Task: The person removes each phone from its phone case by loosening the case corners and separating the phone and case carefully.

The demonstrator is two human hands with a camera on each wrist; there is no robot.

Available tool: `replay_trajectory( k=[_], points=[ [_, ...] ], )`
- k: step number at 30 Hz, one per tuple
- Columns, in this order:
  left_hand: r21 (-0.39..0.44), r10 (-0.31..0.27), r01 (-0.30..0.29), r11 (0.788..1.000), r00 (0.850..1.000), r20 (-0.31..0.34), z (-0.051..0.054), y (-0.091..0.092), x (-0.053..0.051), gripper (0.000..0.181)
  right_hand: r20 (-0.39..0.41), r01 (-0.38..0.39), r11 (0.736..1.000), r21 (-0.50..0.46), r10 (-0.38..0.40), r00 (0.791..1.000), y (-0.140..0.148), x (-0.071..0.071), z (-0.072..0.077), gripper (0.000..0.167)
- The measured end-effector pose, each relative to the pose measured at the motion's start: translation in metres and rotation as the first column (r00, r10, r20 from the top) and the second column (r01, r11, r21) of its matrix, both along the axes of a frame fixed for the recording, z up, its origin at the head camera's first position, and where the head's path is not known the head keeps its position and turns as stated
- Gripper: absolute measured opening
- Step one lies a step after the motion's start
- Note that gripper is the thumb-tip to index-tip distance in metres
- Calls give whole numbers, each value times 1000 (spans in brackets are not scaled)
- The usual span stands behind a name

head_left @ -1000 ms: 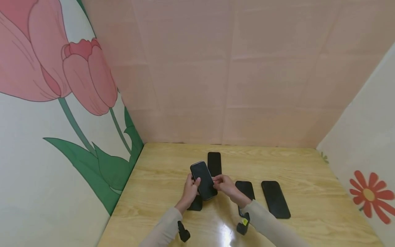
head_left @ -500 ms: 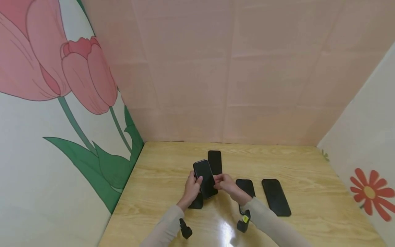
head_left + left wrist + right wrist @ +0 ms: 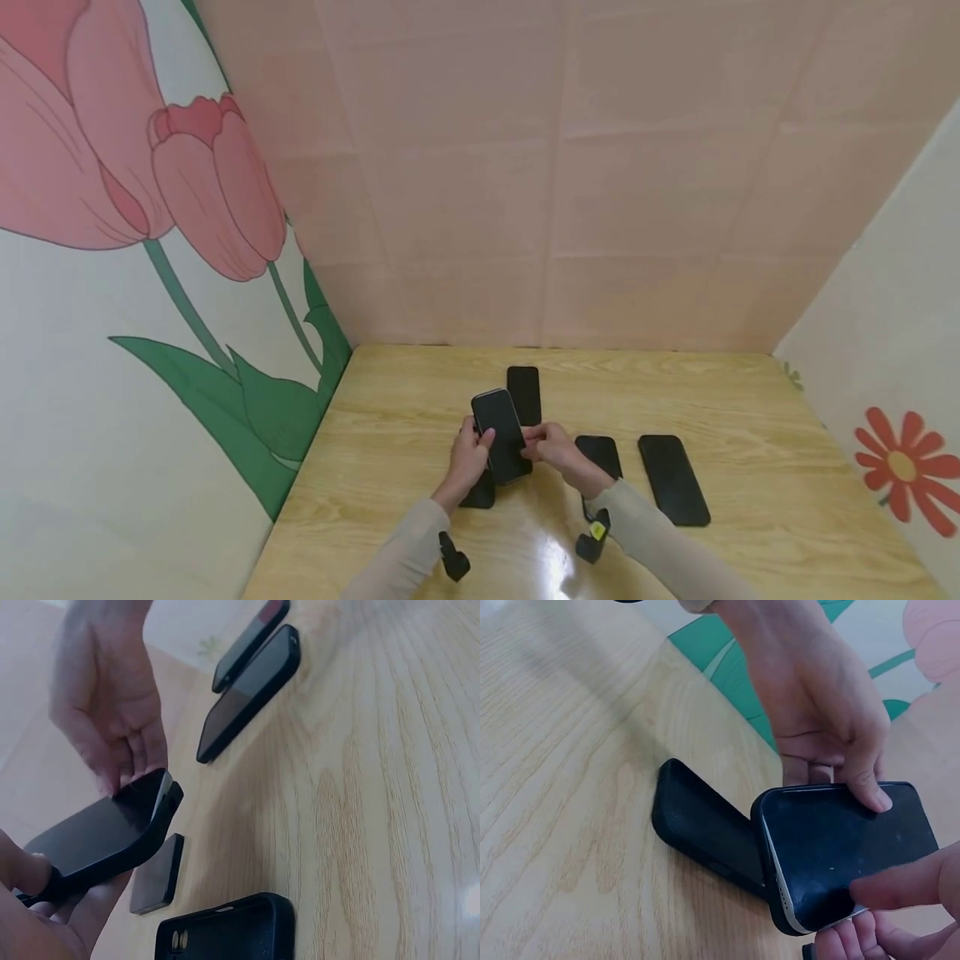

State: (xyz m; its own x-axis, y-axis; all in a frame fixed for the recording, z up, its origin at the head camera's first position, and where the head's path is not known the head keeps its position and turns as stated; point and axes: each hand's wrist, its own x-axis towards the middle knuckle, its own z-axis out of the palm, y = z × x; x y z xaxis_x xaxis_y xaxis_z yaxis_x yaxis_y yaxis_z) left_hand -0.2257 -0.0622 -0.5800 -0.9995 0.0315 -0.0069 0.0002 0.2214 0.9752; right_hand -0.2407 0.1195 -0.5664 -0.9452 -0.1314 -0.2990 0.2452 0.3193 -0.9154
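Observation:
My left hand (image 3: 468, 457) holds a black smartphone (image 3: 504, 437) above the table, thumb across the screen's edge and fingers beneath. Around the phone sits a black case (image 3: 778, 921). At one end the phone's pale edge stands out of the case rim. My right hand (image 3: 553, 447) pinches the phone's opposite side near that end. In the right wrist view one fingertip presses the screen while other fingers curl below the edge. Under the phone, an empty black phone case (image 3: 240, 930) lies on the table, its camera cutouts visible in the left wrist view.
Behind the held phone lies another dark phone (image 3: 523, 396). To the right are two more dark phones, one (image 3: 598, 454) partly behind my right wrist and one (image 3: 673, 481) further right. The wooden table (image 3: 405, 392) meets a pink wall (image 3: 450, 208) at the back and patterned walls at the sides.
The held phone and both hands have shifted slightly to the right. The grip of both hands looks the same, and the things on the table have stayed in place.

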Motion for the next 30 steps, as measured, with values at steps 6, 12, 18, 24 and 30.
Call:
replay_trajectory(
  k=[6, 12, 18, 24, 30],
  points=[
    [66, 9, -11, 998, 1000, 28, -1, 0, 1, 21, -37, -52, 998, -28, 51, 998, 4, 3, 3, 33],
    [111, -3, -1, 994, 999, 33, 0, -1, 1, 24, -110, -162, 986, -39, 157, 981, 8, 4, 6, 26],
    [127, -11, 5, 992, 999, 40, 3, -2, 0, 30, -104, -127, 990, -64, 120, 987, 9, 7, 3, 28],
    [150, -28, 24, 988, 999, 19, 12, -4, 4, 30, -111, -90, 993, -81, 81, 991, 8, 9, 0, 28],
    [154, -28, 23, 988, 999, 27, 27, -6, 9, 31, -133, -152, 986, -65, 143, 981, 8, 8, 4, 27]
  ],
)
